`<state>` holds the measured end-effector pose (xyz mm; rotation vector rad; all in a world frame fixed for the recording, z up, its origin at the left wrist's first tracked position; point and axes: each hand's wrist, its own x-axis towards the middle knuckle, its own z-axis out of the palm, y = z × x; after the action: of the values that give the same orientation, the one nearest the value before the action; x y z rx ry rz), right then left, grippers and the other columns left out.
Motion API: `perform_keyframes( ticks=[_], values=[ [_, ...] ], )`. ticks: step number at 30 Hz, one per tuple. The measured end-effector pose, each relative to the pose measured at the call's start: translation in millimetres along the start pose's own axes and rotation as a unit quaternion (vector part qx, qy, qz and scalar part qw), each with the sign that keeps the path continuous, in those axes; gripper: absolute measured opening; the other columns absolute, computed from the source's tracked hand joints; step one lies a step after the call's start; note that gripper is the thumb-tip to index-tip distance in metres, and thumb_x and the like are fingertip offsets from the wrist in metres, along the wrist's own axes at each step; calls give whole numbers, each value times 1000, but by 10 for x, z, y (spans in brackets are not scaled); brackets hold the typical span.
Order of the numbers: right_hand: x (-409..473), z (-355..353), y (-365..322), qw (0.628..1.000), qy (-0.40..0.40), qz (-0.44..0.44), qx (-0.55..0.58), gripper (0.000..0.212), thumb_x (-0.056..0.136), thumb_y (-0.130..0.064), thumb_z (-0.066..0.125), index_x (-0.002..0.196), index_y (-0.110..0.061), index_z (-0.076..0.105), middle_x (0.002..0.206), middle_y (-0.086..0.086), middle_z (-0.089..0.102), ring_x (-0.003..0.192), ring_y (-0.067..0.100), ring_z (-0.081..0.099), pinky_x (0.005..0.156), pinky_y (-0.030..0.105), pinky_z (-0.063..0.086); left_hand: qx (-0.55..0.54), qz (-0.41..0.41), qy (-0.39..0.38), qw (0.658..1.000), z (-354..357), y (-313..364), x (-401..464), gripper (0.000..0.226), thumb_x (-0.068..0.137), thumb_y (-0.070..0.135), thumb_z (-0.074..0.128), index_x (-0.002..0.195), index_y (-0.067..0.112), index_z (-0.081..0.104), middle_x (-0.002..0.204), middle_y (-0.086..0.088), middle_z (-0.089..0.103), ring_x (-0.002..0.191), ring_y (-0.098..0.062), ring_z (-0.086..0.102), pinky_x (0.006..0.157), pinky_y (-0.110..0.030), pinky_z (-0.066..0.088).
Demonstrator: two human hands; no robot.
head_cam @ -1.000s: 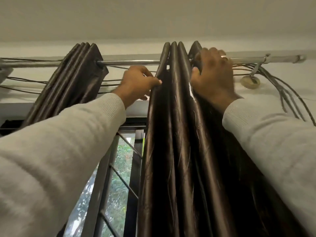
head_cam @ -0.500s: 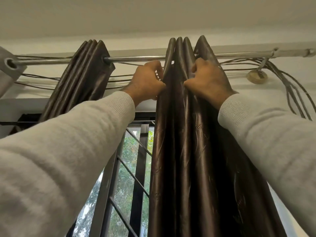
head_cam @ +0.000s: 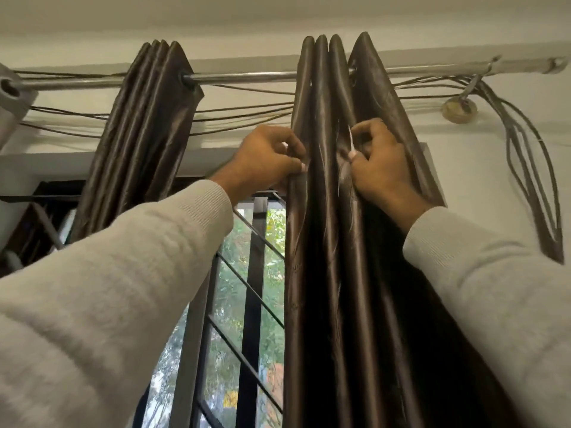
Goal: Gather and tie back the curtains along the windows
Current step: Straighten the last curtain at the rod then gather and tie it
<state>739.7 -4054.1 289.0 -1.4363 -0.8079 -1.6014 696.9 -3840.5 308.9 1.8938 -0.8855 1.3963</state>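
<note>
1. Both hands now grip the right-hand curtain (head_cam: 355,242) lower than a second ago: they have slid from beside the rod (head_cam: 247,78) down to just under the pleat tops. Over that second the folds have closed up; the panel now hangs as a tight bundle, so gathering at the top looks about done and the tie-back is still to come. No tie is visible.
2. Far left, a grey bracket (head_cam: 12,91) carries the rod end, and thin cables (head_cam: 77,117) run along the wall behind it.
3. Next comes the left-hand curtain (head_cam: 145,125), already bunched on the rod and untouched; I cannot tell whether it is tied lower down.
4. Between the two panels the window grille (head_cam: 250,273) shows green foliage outside.
5. Left hand (head_cam: 268,159) reaches up on a raised, pale-sleeved arm, its back toward the camera, fingers curled and pinching the left edge of the bundle.
6. Right hand (head_cam: 380,162) mirrors it from the other side, thumb and fingers curled round the right folds, with a sliver of pale lining showing beside the thumb.
7. Far right, the rod ends near the wall, a small round fitting (head_cam: 459,109) sits beneath it, and a loop of cables (head_cam: 531,168) droops down the wall.
</note>
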Motion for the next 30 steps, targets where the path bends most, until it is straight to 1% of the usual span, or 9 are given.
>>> perform_keyframes(
  ticks=[4,8,11,14,17,20,22,25,30],
  values=[
    [-353,-78,24,982,-149,43,-111,25,87,-7,75,105,-25,78,104,-3,73,93,12,70,67,5,45,143,41,-33,988,233,-144,-357,15,83,8,82,81,22,80,77,3,75,73,-14,74,67,-29,59],
    [-663,-171,-56,925,-310,89,-201,31,92,0,66,83,-26,81,91,-5,77,87,11,71,86,31,61,229,2,-176,957,319,-83,-665,11,86,4,77,84,15,80,80,1,74,75,-15,73,64,-24,58],
    [-890,-301,-88,947,-259,126,-146,22,90,-6,76,94,-27,83,95,-9,79,95,8,72,98,30,56,140,-60,-231,961,243,-87,-913,7,90,3,79,90,10,79,85,-6,76,70,-16,77,59,-22,61],
    [-1396,-374,-79,961,-146,134,-194,21,95,-20,74,115,-25,80,114,-2,75,106,15,69,92,23,49,130,-27,-146,980,340,-174,-1299,4,91,11,80,93,14,82,89,4,74,77,-10,72,70,-25,62],
    [-2006,-352,24,920,-264,123,-262,33,94,-13,67,125,-21,77,124,6,74,117,26,68,105,33,52,153,-15,-222,963,555,-295,-1776,19,86,5,74,96,17,86,88,9,73,83,-7,68,86,-31,61],
    [-2403,-487,14,893,-346,182,-222,32,95,-9,67,118,-27,80,119,0,75,113,16,70,108,34,54,117,-19,-254,960,660,-349,-2151,22,85,3,74,97,16,86,88,8,75,84,-8,69,88,-31,61],
    [-2665,-614,-49,909,-308,188,-209,29,95,-14,71,119,-28,79,121,-4,75,114,12,69,109,30,52,76,-24,-191,978,675,-348,-2451,22,87,8,76,104,18,84,96,6,79,89,-10,72,89,-28,59],
    [-3214,-724,-132,949,-189,158,-197,27,96,-12,70,120,-20,79,116,-2,77,106,11,70,98,6,44,36,-29,-111,993,797,-353,-3030,25,87,11,71,109,16,82,98,-3,82,90,-21,76,86,-33,60],
    [-4161,-756,-116,930,-245,223,-157,33,91,8,65,113,-11,81,108,3,73,96,16,70,86,-7,36,33,-92,-181,979,1040,-497,-3843,32,83,22,62,105,15,85,97,-7,83,92,-28,78,87,-39,62]
  ],
)
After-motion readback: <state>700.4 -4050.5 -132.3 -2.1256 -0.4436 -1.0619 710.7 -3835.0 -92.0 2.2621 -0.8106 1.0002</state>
